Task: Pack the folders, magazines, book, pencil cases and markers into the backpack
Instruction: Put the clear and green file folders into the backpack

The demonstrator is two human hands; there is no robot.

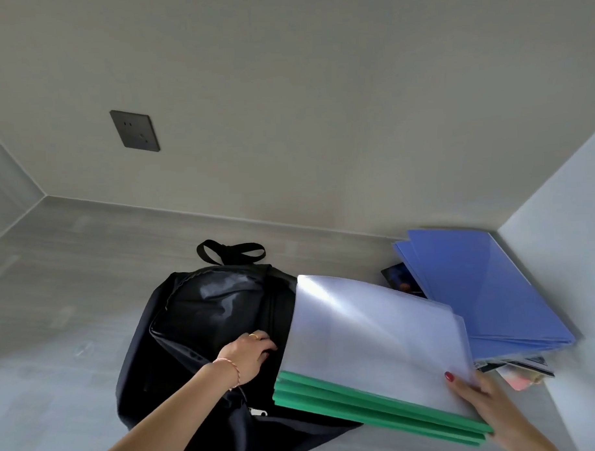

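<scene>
Black fabric gapes under your left hand [252,356]: its fingers curl over the edge of the backpack [205,329] opening and hold it apart, which looks meant to give the folders a clear mouth to slide into. Your right hand [481,396] grips the near corner of the green-spined folders [371,351], thumb on top of the clear cover, fingers hidden beneath. You hold the stack tilted with its far edge already at the opening, overlapping the bag's right side, spines toward you; leading with the thin open edge should let it enter without catching on the zip.

The backpack lies flat on the grey surface [72,283], handle loop [231,251] pointing at the wall. Blue folders [487,286] wait in a fanned pile just to the right, against the side wall, well within reach for the next trip. Magazines [523,369] peek out from under them, with another dark cover [402,282] showing at the far side. Pencil cases, markers and the book are not visible from here, so most of the packing still seems ahead of you.
</scene>
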